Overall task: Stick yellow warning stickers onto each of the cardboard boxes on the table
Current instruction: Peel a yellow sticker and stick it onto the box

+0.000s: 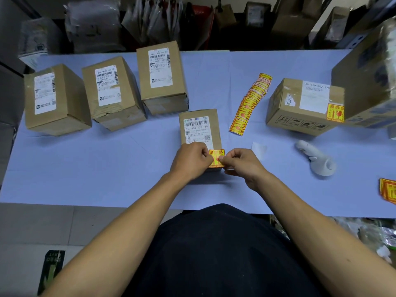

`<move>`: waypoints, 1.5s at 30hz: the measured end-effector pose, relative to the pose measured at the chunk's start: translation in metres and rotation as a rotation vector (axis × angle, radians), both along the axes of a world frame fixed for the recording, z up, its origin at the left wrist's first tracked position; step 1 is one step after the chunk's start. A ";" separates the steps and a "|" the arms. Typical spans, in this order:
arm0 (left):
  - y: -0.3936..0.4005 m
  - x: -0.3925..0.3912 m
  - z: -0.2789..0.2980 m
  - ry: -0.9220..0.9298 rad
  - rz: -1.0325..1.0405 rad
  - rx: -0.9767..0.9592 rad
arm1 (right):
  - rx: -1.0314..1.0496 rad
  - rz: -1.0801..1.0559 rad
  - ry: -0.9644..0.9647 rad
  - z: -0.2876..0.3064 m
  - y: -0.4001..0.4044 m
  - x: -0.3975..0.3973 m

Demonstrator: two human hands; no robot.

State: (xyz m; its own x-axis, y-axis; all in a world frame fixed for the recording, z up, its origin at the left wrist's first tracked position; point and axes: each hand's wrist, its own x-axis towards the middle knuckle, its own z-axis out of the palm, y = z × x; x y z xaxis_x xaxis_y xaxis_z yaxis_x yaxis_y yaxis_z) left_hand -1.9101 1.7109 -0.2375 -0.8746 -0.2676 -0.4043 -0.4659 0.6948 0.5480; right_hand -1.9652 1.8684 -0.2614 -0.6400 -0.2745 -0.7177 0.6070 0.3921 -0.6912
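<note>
Left hand [191, 160] & right hand [240, 162] both curled shut, fingertips pinched on one sticker [216, 157], left on its L edge, right on its R edge. Sticker held over near-right corner of small box [200, 129], just below the white label [197, 130]; looks half down already, can't tell how much is bonded.

Key relation: sticker sits dead ahead, betw the two hands, equally near each. Box long axis runs away from body; sticker roughly square to it, near edge about level w/ box's near edge. Judgement: next move = press flat & smooth outward, thumbs sliding apart L/R. Little margin on R and near sides, so overhang past box edge is the risk.

Room: bare table [107, 168] to L and front of box, plenty for elbows. To R, loose backing scrap [258, 148] just beside right hand; white tool [315, 160] farther R, well apart.

Supply: sticker strip [249, 103] lies diagonal, beyond right hand → right hand nearer for next peel. More stickers at far R table edge [389, 190].

Progress guess: right box [304, 106] already has one [335, 113]. Three boxes at L/back — [56, 99], [112, 93], [162, 77] — show none on visible faces; left hand nearer those.
</note>
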 end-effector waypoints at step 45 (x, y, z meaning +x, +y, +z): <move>-0.021 -0.004 -0.053 0.091 0.700 0.663 | 0.107 0.175 0.185 -0.024 -0.043 -0.015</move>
State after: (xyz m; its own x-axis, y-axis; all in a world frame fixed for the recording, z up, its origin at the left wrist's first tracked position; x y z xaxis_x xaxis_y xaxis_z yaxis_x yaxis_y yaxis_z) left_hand -1.9143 1.6901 -0.2905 -0.6398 -0.4816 -0.5990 -0.5927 -0.1870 0.7834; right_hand -1.9803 1.8253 -0.2850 -0.7124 -0.3214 -0.6239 0.3911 0.5564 -0.7332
